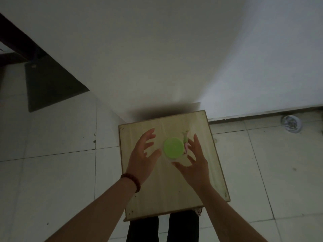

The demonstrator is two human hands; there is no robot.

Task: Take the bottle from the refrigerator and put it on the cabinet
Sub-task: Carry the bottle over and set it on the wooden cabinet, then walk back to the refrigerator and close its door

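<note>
Seen from straight above, the bottle (173, 147) shows a round bright green lid and a small pink and green charm at its right side. It stands upright on the pale wooden cabinet top (167, 193), a little behind its middle. My left hand (143, 154) hovers just left of the bottle with fingers spread, not touching it. My right hand (194, 161) is spread just right of and in front of it, fingers apart, holding nothing. A dark bead bracelet sits on my left wrist. The refrigerator is not in view.
The cabinet stands against a white wall (157, 58) on a pale tiled floor (52, 172). A dark panel (50, 84) leans at the upper left. A round floor drain (291, 123) lies at the right by the wall. My legs show below the cabinet's front edge.
</note>
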